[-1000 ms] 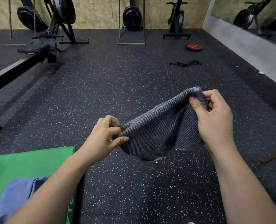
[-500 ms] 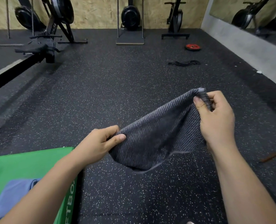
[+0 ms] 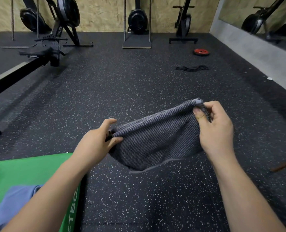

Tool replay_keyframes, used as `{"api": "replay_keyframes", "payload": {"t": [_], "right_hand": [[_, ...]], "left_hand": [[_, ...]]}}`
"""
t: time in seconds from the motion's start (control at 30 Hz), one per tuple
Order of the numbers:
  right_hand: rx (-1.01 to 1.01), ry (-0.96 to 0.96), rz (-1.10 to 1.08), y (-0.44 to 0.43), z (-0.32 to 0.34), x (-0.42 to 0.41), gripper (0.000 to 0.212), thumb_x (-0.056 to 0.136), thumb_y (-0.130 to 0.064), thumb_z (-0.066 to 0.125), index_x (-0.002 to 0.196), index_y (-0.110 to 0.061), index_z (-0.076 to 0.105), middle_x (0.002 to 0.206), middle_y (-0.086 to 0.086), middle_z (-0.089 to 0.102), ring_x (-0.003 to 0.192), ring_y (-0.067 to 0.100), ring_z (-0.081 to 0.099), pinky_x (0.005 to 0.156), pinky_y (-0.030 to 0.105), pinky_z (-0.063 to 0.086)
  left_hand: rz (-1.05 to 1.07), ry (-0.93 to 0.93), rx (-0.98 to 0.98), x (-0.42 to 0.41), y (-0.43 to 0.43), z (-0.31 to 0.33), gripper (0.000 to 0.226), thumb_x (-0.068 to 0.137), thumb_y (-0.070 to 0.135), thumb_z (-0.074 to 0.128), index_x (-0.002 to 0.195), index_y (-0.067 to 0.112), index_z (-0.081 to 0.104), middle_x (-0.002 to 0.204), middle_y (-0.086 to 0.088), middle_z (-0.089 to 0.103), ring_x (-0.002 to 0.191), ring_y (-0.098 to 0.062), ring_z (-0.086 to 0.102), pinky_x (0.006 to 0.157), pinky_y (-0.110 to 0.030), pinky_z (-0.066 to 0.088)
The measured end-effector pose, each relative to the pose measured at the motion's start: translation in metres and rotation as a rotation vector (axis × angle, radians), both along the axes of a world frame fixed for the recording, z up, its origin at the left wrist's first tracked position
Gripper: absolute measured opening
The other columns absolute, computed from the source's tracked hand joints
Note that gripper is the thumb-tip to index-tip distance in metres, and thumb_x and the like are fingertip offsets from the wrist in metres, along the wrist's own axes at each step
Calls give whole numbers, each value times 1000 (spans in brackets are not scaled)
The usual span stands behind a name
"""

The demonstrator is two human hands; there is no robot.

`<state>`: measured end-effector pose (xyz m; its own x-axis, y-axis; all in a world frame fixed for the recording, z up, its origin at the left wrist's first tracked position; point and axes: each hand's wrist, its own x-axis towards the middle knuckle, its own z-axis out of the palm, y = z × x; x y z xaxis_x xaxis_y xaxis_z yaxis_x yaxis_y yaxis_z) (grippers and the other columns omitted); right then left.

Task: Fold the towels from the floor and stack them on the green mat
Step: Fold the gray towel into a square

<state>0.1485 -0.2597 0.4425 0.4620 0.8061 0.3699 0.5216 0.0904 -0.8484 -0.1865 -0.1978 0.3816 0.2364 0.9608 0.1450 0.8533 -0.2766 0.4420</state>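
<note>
fingers of my right hand and left hand pinch the grey towel by its top corners; it sags. recommend pulling taut, edges matched, before the green mat.

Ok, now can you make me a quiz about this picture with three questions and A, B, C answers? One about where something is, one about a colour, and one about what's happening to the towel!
1. Where is the green mat?
A. At the bottom left.
B. Far away at the back.
C. On the right side.

2. What colour is the towel being held?
A. Pink.
B. Dark grey.
C. Yellow.

3. How is the towel right now?
A. Bunched into a ball.
B. Held up in the air by the left hand and the right hand.
C. Rolled up on the mat.

Answers:
1 A, the mat fills the bottom left corner.
2 B, its ribbed cloth is dark grey.
3 B, each hand pinches a top corner and the towel sags between them.
</note>
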Motion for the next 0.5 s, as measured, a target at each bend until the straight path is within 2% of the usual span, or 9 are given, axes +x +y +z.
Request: {"api": "replay_keyframes", "payload": {"t": [0.03, 0.1, 0.2, 0.3, 0.4, 0.5], "right_hand": [[4, 0, -1, 0, 0, 0, 10, 105, -39, 67, 101, -30, 65, 95, -12, 70, 90, 15, 66, 81, 47, 54], [11, -5, 7, 0, 0, -1, 9, 105, -38, 66, 101, -30, 65, 94, -12, 70, 89, 15, 65, 80, 47, 54], [9, -3, 18, 1, -1, -4, 9, 106, -38, 66, 102, -30, 65, 93, -12, 70, 87, 15, 65, 79, 45, 53], [10, 4, 12, 2, -3, -4, 10, 106, -38, 66, 103, -29, 65, 95, -11, 71, 90, 17, 67, 82, 50, 55], [-8, 13, 15, 4, -4, -3, 11, 107, -41, 64, 103, -31, 63, 99, -10, 72, 94, 19, 69, 84, 54, 57], [-23, 8, -4, 5, -5, 1, 14, 107, -42, 62, 102, -29, 61, 97, -10, 71, 93, 20, 68, 84, 53, 55]], "left_hand": [[22, -9, 10, -1, 2, 1, 44, 95, 54, 75, 132, 38, 58, 88, 22, 67, 84, -17, 68, 71, -31, 47], [82, -36, 27, -3, 4, 3, 25, 93, 48, 80, 113, 35, 72, 86, 23, 67, 84, -8, 67, 68, -22, 44], [184, -147, 23, -3, 4, 9, 15, 89, 42, 85, 93, 34, 73, 78, 21, 69, 76, 6, 61, 64, -17, 40], [237, -228, 92, -2, 4, 15, 14, 87, 33, 87, 90, 32, 73, 82, 14, 68, 78, -4, 62, 69, -31, 44], [243, -245, 204, -3, 5, 18, 16, 85, 28, 88, 86, 34, 73, 92, 9, 57, 88, -14, 58, 77, -36, 47], [227, -326, 111, -7, 7, 17, 16, 79, 34, 93, 82, 32, 78, 101, 6, 54, 98, -17, 56, 83, -37, 49]]}}
